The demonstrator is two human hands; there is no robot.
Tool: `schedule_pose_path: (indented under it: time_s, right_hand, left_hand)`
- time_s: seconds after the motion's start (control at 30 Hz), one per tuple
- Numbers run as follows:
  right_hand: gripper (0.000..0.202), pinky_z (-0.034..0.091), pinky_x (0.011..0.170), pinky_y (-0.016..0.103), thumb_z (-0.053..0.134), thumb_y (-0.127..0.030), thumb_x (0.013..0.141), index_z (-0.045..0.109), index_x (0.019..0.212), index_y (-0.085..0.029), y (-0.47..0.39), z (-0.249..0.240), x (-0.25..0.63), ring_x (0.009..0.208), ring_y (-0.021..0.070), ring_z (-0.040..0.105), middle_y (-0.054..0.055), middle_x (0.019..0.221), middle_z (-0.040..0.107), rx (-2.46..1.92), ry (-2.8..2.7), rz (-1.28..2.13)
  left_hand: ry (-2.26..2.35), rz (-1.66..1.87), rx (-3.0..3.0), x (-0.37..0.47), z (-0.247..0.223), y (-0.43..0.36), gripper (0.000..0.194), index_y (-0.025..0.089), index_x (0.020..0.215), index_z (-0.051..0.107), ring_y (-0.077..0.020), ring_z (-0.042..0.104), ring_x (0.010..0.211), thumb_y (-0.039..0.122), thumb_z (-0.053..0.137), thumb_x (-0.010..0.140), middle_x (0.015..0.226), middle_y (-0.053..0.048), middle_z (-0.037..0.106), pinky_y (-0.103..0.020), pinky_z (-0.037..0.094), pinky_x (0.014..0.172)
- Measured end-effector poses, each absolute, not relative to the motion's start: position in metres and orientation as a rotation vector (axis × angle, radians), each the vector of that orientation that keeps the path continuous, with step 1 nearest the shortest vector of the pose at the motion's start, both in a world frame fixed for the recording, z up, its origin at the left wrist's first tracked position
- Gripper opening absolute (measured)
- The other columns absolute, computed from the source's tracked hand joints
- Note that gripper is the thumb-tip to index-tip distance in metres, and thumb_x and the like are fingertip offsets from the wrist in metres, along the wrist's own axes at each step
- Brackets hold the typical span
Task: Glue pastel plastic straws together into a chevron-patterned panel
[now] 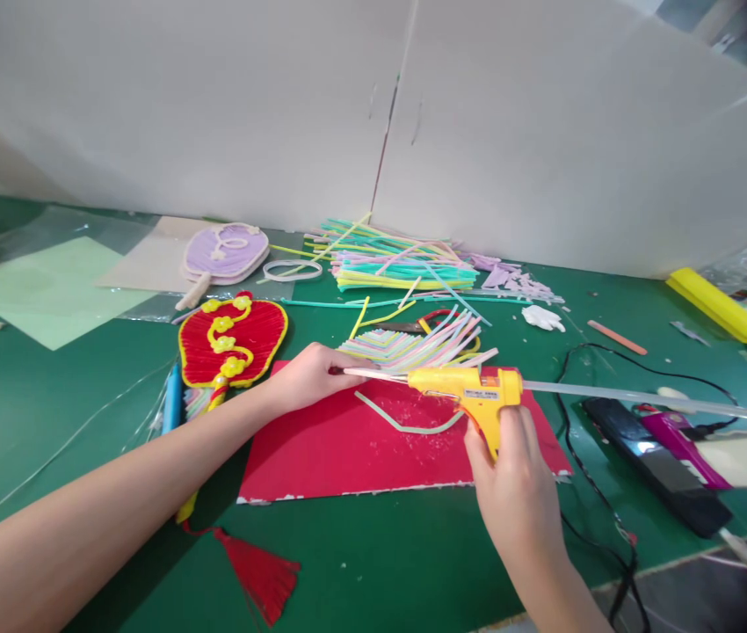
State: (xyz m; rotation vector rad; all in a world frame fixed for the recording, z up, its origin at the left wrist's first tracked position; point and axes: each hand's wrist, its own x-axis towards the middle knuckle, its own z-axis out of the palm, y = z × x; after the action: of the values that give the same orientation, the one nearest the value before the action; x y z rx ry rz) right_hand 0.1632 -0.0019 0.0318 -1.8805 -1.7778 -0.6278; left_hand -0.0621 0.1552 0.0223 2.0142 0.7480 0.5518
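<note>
My right hand (515,483) is wrapped around the handle of a yellow hot glue gun (462,384); a long translucent glue stick (650,401) sticks out of its back end. The nozzle points left, at a pale strip near my left hand (313,376). My left fingers are closed on the near edge of a striped panel of pastel pipe cleaners (400,349), whose loose ends fan out to the right. Beneath both hands lies a red board (334,448). On it rests one bent pale green pipe cleaner (413,430), apart from both hands.
Left of the board lie a red fan with yellow trim (268,330), a red tassel (261,571) and a lilac fan (225,255). Behind are bundled pipe cleaners (406,272) and partly hidden scissors (436,322). A black cord (568,422) and phone (656,466) lie right.
</note>
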Motion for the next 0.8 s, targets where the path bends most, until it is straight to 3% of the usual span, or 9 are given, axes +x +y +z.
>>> schedule_pose_path:
  time_s: [0.3, 0.5, 0.8]
  right_hand:
    - [0.028, 0.045, 0.048, 0.029, 0.039, -0.027, 0.094, 0.050, 0.114, -0.010, -0.008, 0.032, 0.167, 0.075, 0.0247, 0.065, 0.017, 0.095, 0.062, -1.906, -1.774, -0.616]
    - [0.033, 0.051, 0.056, 0.032, 0.037, -0.030, 0.094, 0.049, 0.116, -0.009, -0.010, 0.031, 0.172, 0.084, 0.0293, 0.066, 0.019, 0.098, 0.063, -1.912, -1.764, -0.631]
    - [0.033, 0.051, 0.057, 0.033, 0.038, -0.030, 0.093, 0.050, 0.116, -0.010, -0.013, 0.030, 0.176, 0.086, 0.0291, 0.065, 0.018, 0.097, 0.062, -1.943, -1.717, -0.544]
  left_hand:
    - [0.734, 0.553, 2.012, -0.063, 0.019, 0.156, 0.031, 0.021, 0.106, 0.072, -0.0233, 0.066, 0.104, 0.035, 0.056, 0.085, 0.111, -0.004, 0.071, -0.033, 0.050, 0.092]
    - [0.751, 0.553, 2.011, -0.063, 0.018, 0.156, 0.031, 0.020, 0.106, 0.072, -0.0243, 0.066, 0.103, 0.035, 0.056, 0.085, 0.110, -0.004, 0.071, -0.033, 0.050, 0.092]
    - [0.757, 0.534, 2.008, -0.063, 0.015, 0.157, 0.034, 0.020, 0.108, 0.071, -0.0239, 0.065, 0.104, 0.038, 0.055, 0.085, 0.111, -0.003, 0.071, -0.032, 0.050, 0.092]
